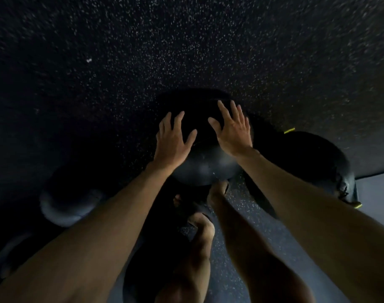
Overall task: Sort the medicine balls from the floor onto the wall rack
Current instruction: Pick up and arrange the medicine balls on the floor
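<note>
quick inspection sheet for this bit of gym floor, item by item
surface: dark speckled floor, dimly lit
job's things: centre ball on the floor under both hands; right ball with yellow marks; left ball, greyish; rack not in view
clutter: one small white fleck on the floor
hands: left hand and right hand rest on the centre ball, fingers spread, no grip
cables: nothing seen
surroundings: person's legs near the centre ball; pale strip at right, too dim to identify
</note>
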`<action>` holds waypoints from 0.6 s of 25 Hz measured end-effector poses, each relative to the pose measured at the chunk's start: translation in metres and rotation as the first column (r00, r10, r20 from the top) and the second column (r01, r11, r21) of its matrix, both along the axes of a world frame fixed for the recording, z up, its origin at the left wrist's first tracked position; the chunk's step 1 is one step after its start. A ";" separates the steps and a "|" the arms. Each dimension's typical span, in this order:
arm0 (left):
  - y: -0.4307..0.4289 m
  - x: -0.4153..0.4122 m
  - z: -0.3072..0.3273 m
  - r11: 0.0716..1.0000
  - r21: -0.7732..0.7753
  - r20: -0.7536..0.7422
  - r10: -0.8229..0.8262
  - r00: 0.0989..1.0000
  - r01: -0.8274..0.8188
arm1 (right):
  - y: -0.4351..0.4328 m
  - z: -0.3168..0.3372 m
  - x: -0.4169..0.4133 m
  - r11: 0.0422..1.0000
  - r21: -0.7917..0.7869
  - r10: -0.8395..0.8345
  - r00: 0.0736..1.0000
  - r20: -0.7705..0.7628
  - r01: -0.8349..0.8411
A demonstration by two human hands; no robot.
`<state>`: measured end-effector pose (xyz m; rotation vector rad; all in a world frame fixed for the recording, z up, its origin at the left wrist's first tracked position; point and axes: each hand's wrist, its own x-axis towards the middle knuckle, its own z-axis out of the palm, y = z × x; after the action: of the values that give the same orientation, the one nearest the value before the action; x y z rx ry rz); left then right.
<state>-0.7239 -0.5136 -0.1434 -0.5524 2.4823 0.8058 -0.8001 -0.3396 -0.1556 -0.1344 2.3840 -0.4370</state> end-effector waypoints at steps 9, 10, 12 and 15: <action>0.019 -0.073 0.004 0.991 -0.080 0.130 -0.093 0.987 0.104 | 0.007 -0.002 -0.092 0.995 -0.054 -0.088 0.993 -0.084 0.083; 0.018 -0.092 0.004 0.995 -0.071 0.161 -0.063 0.985 0.075 | 0.013 0.001 -0.088 0.996 -0.066 -0.070 0.991 -0.111 0.063; 0.015 -0.134 0.007 0.998 -0.062 0.230 0.016 0.973 -0.001 | 0.027 0.007 -0.082 0.996 -0.083 -0.036 0.990 -0.133 0.025; 0.016 -0.195 0.010 0.989 -0.123 0.243 0.116 0.963 -0.088 | 0.041 0.011 -0.091 0.996 -0.090 -0.009 0.992 -0.123 -0.002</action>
<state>-0.9193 -0.4978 -0.1337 -0.7770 2.2900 0.5961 -0.8912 -0.2983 -0.1444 -0.2037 2.4868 -0.5529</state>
